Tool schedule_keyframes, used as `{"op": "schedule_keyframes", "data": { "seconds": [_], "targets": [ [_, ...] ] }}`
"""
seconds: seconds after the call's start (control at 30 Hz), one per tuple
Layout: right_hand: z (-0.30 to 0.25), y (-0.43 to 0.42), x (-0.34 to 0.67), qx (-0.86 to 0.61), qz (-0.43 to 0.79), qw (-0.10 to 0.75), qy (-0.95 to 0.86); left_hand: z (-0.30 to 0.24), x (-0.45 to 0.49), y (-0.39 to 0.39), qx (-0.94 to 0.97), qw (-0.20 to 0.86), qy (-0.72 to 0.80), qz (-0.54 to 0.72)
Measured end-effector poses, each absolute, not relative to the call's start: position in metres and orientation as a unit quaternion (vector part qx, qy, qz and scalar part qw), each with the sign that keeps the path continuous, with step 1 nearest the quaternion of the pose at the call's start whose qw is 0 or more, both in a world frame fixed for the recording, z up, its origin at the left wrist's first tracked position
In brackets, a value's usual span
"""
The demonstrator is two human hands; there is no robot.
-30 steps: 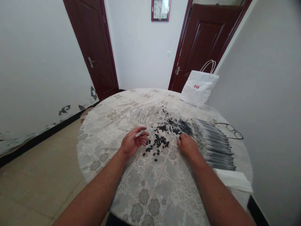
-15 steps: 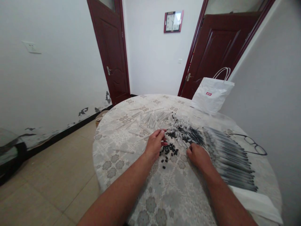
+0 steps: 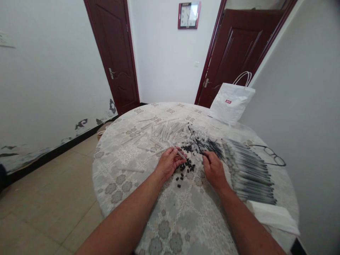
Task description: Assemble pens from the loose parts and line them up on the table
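My left hand (image 3: pixel 168 163) is closed on a slim translucent white pen barrel (image 3: pixel 176 149), which points up and away to the left from the fingers. Below and beside that hand lie small black plugs (image 3: pixel 179 186). My right hand (image 3: pixel 214 169) has its thumb and fingers pinched together at the near edge of a pile of thin dark pen refills (image 3: pixel 215 148). Whatever is between those fingertips is too small to make out. Small whitish pieces (image 3: pixel 198 133) are heaped just beyond both hands, mixed with black ones.
More pen barrels (image 3: pixel 166 131) lie scattered at the far left of the round table (image 3: pixel 164 198). On the right are a row of dark-tipped pens (image 3: pixel 252 173), eyeglasses (image 3: pixel 275 156) and a folded white cloth or paper (image 3: pixel 273 214). A white paper bag (image 3: pixel 232 102) stands behind.
A pen barrel now shows in my left hand, which has turned to bare more of its palm. My right hand has moved slightly forward. The whole view has shifted a little.
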State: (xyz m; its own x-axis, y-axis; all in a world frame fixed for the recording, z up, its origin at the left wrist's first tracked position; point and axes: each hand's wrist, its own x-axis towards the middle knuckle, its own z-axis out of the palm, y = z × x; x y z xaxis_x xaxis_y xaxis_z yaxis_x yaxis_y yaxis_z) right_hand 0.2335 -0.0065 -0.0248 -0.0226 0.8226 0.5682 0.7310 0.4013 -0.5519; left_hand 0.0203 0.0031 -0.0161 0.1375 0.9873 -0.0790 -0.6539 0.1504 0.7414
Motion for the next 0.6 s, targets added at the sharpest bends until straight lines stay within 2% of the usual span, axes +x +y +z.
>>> {"op": "schedule_keyframes", "data": {
  "seconds": [0.17,0.37,0.6],
  "targets": [
    [-0.022,-0.010,0.229,-0.576,0.136,0.477,-0.650,-0.016,0.022,0.002,0.294,0.698,0.286,0.587],
    [-0.015,-0.016,0.212,-0.457,0.341,0.578,-0.583,-0.014,0.025,0.000,0.308,0.695,0.297,0.577],
    [-0.017,-0.026,0.204,-0.441,0.389,0.558,-0.586,-0.013,0.026,-0.004,0.311,0.704,0.309,0.559]
  ]
}}
